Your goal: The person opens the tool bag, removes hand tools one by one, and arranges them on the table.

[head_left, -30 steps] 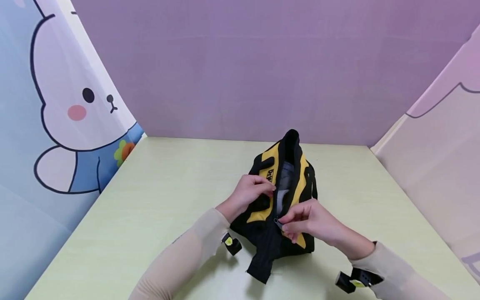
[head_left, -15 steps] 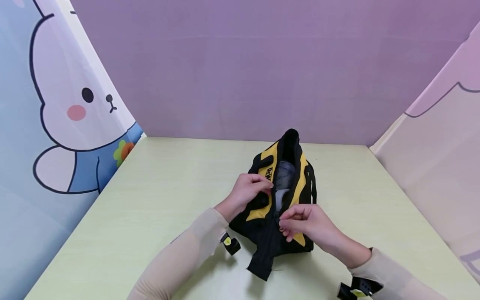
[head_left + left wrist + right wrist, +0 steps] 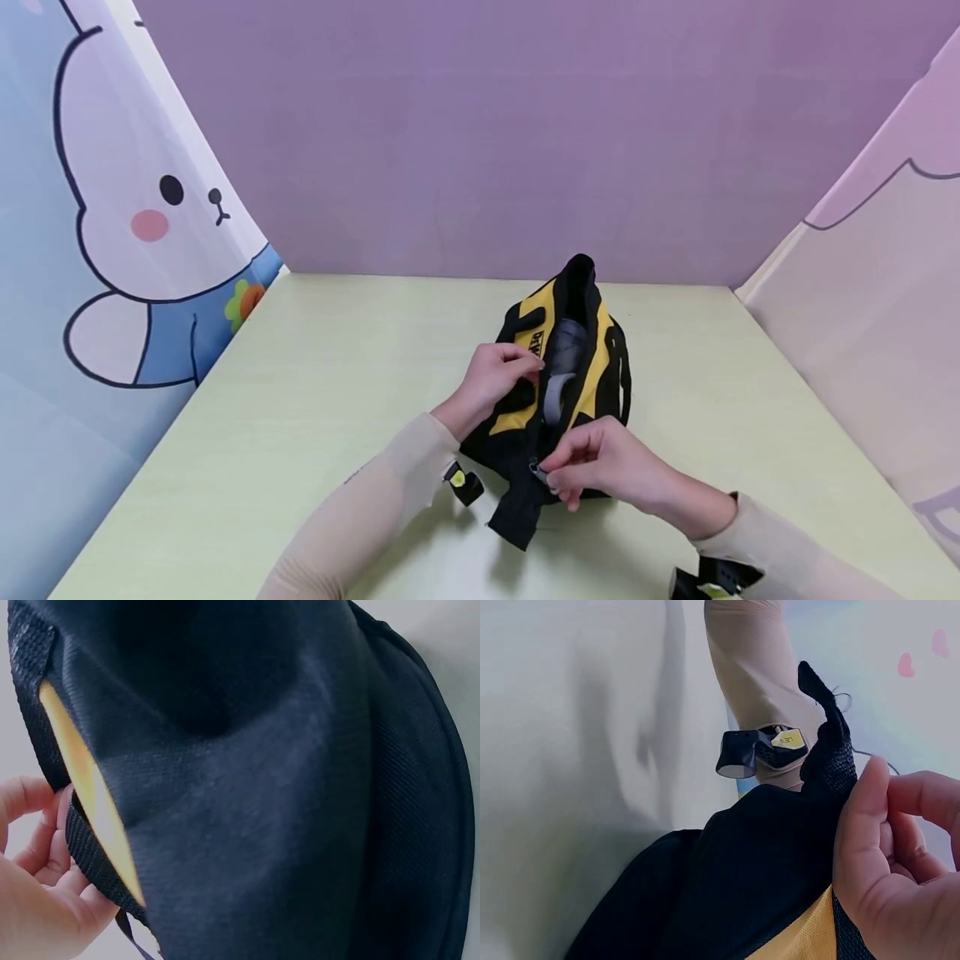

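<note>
A black and yellow tool bag [image 3: 592, 367] stands on the table with its zip open along the top. Inside the opening lie a dark grey rolled item [image 3: 567, 346] and a lighter grey curved piece [image 3: 555, 398]. My left hand [image 3: 497, 377] pinches the left edge of the opening near the lettering. At the near end, my right hand [image 3: 607, 462] pinches the zip pull [image 3: 537, 472] between thumb and forefinger. A black fabric tab [image 3: 516, 517] sticks out from the bag's near end. In the left wrist view, dark cloth [image 3: 247, 810] fills most of the picture.
The pale table [image 3: 360, 350] runs back to a purple wall [image 3: 480, 150]. A cartoon-printed cloth [image 3: 112, 208] hangs at the left and a pale printed cloth [image 3: 870, 317] at the right. Small black cameras sit on both wrists.
My right hand has drawn the zip pull toward the near end, down and slightly left in the head view. My left hand has kept its hold on the edge, and the bag has barely shifted.
</note>
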`<state>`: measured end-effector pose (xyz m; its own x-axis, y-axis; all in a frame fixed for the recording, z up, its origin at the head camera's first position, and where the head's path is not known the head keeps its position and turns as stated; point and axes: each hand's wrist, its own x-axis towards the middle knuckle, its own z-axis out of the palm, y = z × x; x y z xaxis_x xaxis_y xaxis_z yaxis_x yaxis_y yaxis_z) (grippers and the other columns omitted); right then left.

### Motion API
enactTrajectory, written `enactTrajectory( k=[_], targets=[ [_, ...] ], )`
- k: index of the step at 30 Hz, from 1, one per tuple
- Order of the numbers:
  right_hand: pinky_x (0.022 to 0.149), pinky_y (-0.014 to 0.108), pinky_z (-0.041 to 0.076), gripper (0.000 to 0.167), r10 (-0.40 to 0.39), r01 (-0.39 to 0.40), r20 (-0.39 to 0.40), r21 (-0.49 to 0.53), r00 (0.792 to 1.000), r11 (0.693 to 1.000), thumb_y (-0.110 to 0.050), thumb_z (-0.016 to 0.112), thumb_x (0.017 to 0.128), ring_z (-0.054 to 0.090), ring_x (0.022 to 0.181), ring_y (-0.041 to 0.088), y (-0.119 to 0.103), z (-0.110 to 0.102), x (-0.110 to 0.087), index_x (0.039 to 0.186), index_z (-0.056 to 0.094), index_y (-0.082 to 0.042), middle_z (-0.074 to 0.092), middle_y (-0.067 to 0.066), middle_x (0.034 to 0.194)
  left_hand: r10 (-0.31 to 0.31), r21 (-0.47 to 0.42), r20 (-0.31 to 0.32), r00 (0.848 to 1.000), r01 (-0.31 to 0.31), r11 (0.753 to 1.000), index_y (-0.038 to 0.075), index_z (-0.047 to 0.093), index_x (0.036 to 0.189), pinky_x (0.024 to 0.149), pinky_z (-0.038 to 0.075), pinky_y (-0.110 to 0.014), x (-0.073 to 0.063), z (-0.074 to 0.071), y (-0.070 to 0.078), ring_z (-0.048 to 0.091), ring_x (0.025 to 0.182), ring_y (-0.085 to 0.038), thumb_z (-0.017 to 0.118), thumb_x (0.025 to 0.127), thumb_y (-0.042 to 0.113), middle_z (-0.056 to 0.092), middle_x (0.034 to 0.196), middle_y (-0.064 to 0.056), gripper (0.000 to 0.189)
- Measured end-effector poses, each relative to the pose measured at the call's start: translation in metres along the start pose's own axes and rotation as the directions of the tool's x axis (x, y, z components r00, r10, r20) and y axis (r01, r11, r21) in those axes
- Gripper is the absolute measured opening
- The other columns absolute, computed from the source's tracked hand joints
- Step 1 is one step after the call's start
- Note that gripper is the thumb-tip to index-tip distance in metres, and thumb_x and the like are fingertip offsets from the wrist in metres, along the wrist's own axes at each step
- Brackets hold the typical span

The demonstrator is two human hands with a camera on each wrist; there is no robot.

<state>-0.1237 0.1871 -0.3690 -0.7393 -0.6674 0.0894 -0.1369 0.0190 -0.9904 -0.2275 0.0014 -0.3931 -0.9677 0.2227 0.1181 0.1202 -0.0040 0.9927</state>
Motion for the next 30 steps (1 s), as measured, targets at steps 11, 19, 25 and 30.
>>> enactTrajectory(
  k=[11,19,25,30],
  targets=[
    [0.06,0.033,0.06,0.016,-0.034,0.032,0.118,0.022,0.992,0.999,0.005,0.068,0.089,0.067,0.067,0.008,0.0,0.012,-0.001,0.095,0.066,0.019,0.069,0.024,0.08,-0.019,-0.043,0.021,1.0,0.02,0.999,-0.011,0.073,0.093,0.077,0.059,-0.032,0.0,-0.009,0.002,0.067,0.067,-0.011,0.068,0.09,0.001,0.074,0.083,-0.008,0.014],
    [0.058,0.039,0.06,0.015,-0.046,0.048,0.223,-0.003,0.974,0.999,0.003,0.068,0.09,0.065,0.059,0.038,-0.003,0.02,0.001,0.097,0.067,0.017,0.067,0.032,0.08,-0.018,-0.061,0.03,0.999,0.019,0.998,-0.012,0.073,0.094,0.081,0.057,-0.032,0.001,-0.015,0.0,0.067,0.068,-0.012,0.067,0.091,0.002,0.073,0.081,-0.005,0.015],
    [0.058,0.035,0.06,0.008,-0.067,0.113,0.211,-0.217,0.975,0.97,-0.001,0.07,0.09,0.069,0.062,0.015,-0.011,0.017,0.002,0.096,0.074,0.003,0.073,0.013,0.08,-0.017,-0.06,0.065,0.998,0.021,0.998,-0.01,0.073,0.096,0.086,0.056,-0.034,-0.001,-0.023,0.001,0.069,0.072,-0.016,0.067,0.093,0.006,0.073,0.081,-0.006,0.017],
    [0.062,0.029,0.059,0.012,-0.181,0.278,0.256,-0.42,0.95,0.864,-0.004,0.071,0.091,0.068,0.076,0.004,-0.02,0.002,0.005,0.103,0.075,-0.005,0.074,-0.002,0.089,-0.022,-0.011,0.115,0.993,0.023,1.0,-0.006,0.075,0.096,0.077,0.053,-0.025,0.0,-0.029,0.004,0.07,0.075,-0.016,0.068,0.093,0.009,0.074,0.082,-0.006,0.017]
  ],
)
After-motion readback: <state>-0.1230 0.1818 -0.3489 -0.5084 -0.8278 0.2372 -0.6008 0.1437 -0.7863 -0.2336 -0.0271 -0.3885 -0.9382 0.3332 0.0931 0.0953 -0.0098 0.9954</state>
